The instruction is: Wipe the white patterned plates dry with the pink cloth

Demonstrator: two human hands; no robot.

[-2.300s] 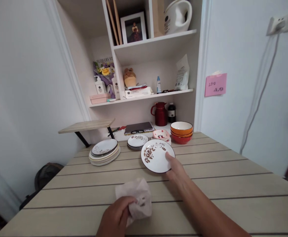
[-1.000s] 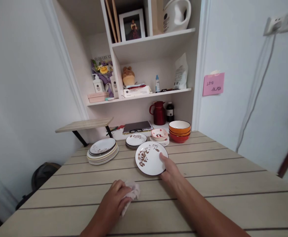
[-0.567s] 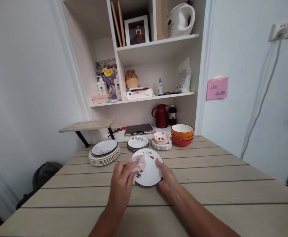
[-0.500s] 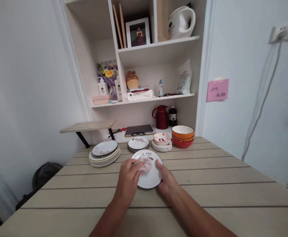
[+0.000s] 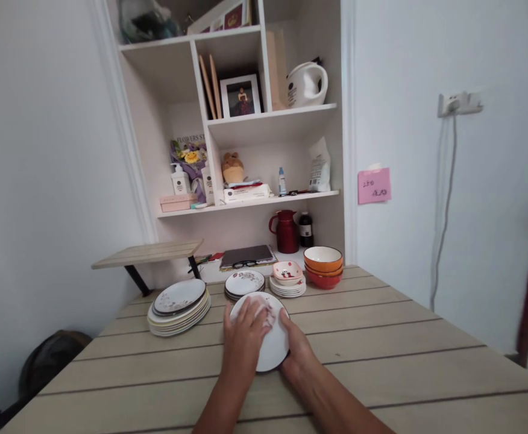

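A round white plate (image 5: 273, 351) with a dark rim is held up in front of me, tilted toward me. My right hand (image 5: 299, 351) grips its right edge, thumb on the face and fingers underneath. On the plate's upper part lies a crumpled pale pink cloth (image 5: 268, 314). My left hand (image 5: 245, 337) presses on this cloth, its fingers over it and partly hiding it. Just behind the held plate is a short stack of dark-rimmed patterned plates (image 5: 245, 282).
Larger plates (image 5: 179, 308) are stacked at the left, near a small raised wooden shelf (image 5: 149, 253). Small dishes (image 5: 287, 283) and orange and red bowls (image 5: 323, 268) stand at the back right. Behind them are a red jug (image 5: 286, 232) and a dark laptop-like slab (image 5: 246, 255).
My left hand has shifted from pinching the cloth to lying flatter over it, with fingers more spread. My right hand still grips the plate. The whole view has tilted up and turned right.
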